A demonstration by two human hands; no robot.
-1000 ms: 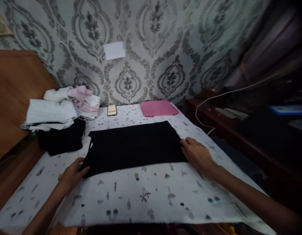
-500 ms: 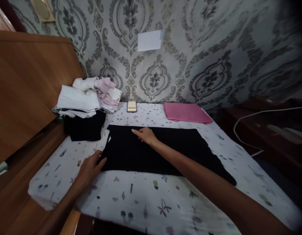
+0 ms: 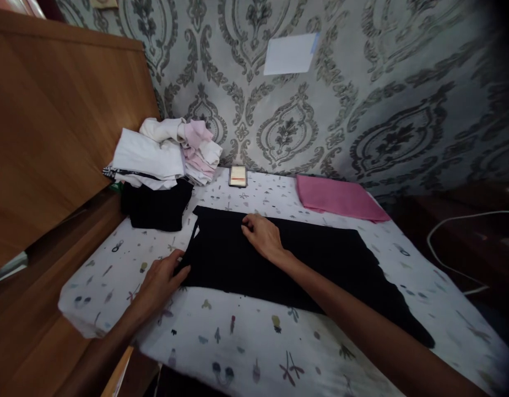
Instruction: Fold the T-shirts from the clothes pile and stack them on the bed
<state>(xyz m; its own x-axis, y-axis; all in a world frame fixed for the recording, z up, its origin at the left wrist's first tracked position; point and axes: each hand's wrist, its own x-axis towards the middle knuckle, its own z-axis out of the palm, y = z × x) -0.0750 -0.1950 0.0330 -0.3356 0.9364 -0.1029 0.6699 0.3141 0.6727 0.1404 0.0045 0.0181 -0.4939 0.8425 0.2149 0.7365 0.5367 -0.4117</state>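
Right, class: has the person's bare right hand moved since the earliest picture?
Yes, leftward: the bare right hand was right of the folded pink cloth; now it is left of it, over flat black fabric.

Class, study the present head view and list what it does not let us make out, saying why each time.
All in the head view:
- Small rectangular item: its markings are too small to read.
- Black cloth: part is hidden behind the right forearm.
- Folded black garment: its top is covered by the white clothes.
- Pale cable: cut off by the right edge.
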